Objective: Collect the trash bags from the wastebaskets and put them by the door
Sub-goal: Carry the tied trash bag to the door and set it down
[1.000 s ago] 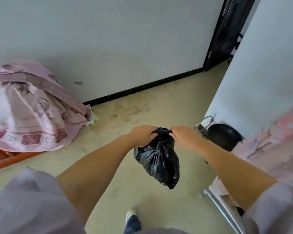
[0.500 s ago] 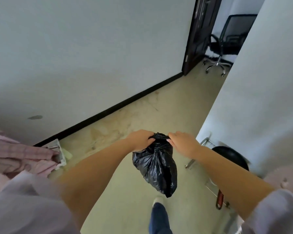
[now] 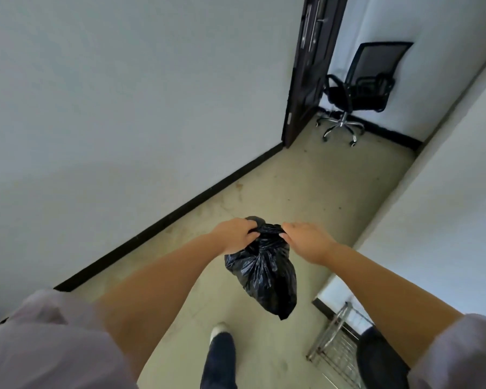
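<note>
Hands, two of them, left [image 3: 234,233] and right [image 3: 306,239], both grip the gathered neck of one black trash bag [image 3: 264,272] hanging above the floor [image 3: 306,192], one dark door [image 3: 306,68] and one office chair [image 3: 359,88] ahead.

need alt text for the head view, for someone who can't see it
Both hands, left and right, grip the gathered top of a black trash bag hanging above a beige floor. A hallway leads to a dark door and an office chair.

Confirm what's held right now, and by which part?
The black trash bag, held at its gathered neck: left hand and right hand each grip the bunched top, the body hanging free above the floor.
</note>
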